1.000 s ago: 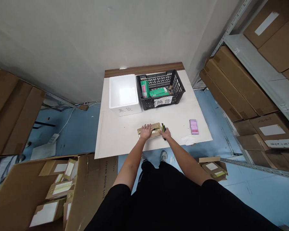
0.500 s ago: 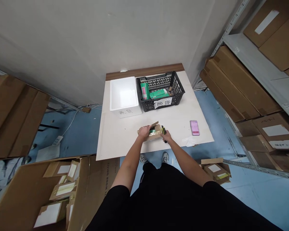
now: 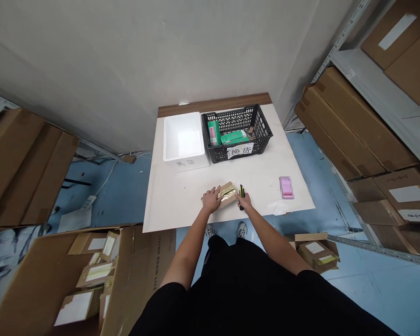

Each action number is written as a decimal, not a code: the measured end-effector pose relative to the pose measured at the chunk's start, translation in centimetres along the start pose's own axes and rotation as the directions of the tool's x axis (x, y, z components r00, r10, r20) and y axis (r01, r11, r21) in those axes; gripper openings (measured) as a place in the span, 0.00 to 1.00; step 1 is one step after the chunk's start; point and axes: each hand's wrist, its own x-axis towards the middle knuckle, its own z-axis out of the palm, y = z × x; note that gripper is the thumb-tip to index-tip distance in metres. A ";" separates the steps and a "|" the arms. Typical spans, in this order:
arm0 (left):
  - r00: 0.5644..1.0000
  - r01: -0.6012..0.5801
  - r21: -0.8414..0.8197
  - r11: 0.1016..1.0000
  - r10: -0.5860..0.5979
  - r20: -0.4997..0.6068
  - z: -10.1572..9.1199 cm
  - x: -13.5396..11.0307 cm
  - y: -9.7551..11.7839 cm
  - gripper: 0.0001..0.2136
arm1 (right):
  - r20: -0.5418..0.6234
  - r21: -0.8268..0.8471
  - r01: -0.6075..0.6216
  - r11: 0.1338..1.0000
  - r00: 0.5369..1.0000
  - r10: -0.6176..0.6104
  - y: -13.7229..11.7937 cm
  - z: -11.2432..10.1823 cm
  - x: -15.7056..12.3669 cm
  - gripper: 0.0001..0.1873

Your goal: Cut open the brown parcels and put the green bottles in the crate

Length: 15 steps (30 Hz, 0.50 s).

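- Carton (image 3: 227, 195) is held near the table's (image 3: 173, 205) front edge; its left part is covered by the fingers of the left hand (image 3: 212, 199), closed on it.
- Cutter (image 3: 241, 190) is gripped in the right hand (image 3: 244, 201), whose fingers are right at the carton's right end; whether its blade is out cannot be told.
- Left fingers could be nicked if the cutter were swung leftward, since both hands are set close together.
- Contents, if any, could be scored by too deep a cut through the tape.
- Carton could be tipped off the front edge by a hard pull toward the body.
- Open room is left behind the carton, up to the foam box (image 3: 196, 161) and crate (image 3: 219, 156), and to its left.
- Rightward, room is bounded by the pink pack (image 3: 286, 187) and the film (image 3: 277, 206), which lies at the front edge.
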 end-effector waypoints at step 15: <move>0.999 -0.014 -0.104 0.994 0.011 -0.030 2.0 -2.0 -1.2 0.30 | -0.280 -0.575 -0.166 0.801 0.960 -0.002 -6.8 5.4 -1.7 0.47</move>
